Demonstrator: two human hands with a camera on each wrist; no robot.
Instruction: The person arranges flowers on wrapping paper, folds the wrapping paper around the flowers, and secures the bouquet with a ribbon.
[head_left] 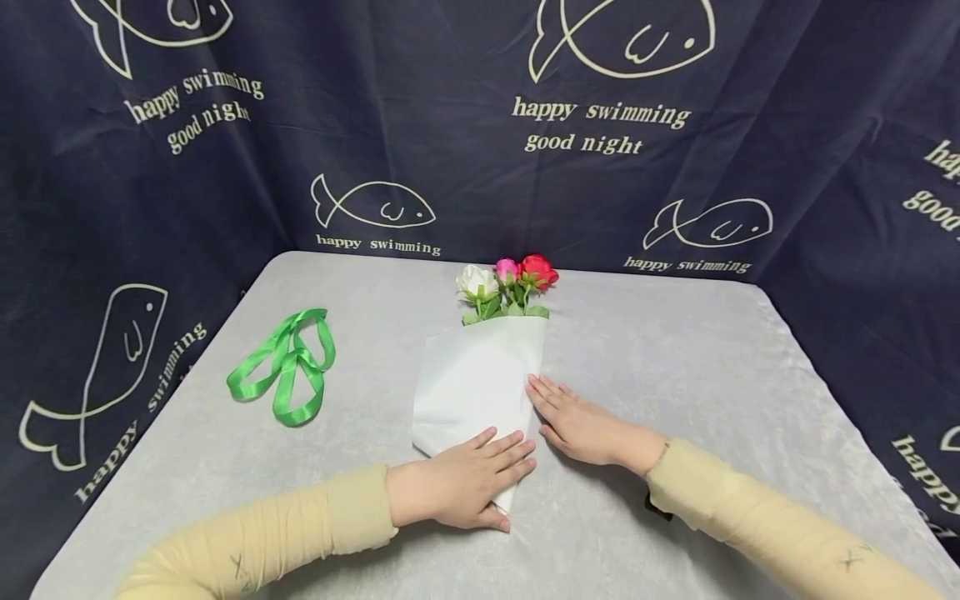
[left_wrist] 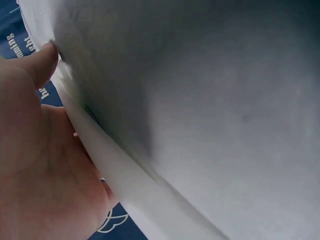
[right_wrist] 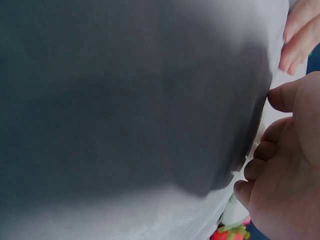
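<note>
White wrapping paper (head_left: 472, 375), folded into a cone, lies mid-table around the stems of artificial roses. Out of its top stick a white rose (head_left: 478, 283), a pink rose (head_left: 507, 270) and a red rose (head_left: 538, 273), with green leaves; the stems are hidden inside. Across the narrow lower part rests my left hand (head_left: 468, 482), its fingers straight and pointing right. My right hand (head_left: 581, 427) touches the right edge of the paper with extended fingers. In the right wrist view, fingertips of the left hand (right_wrist: 301, 37) show close to the right thumb.
A loosely looped green ribbon (head_left: 288, 362) lies on the left of the table. Pale grey cloth covers the tabletop (head_left: 675, 358). Behind and at both sides hangs a dark blue curtain (head_left: 480, 100) with fish drawings and lettering.
</note>
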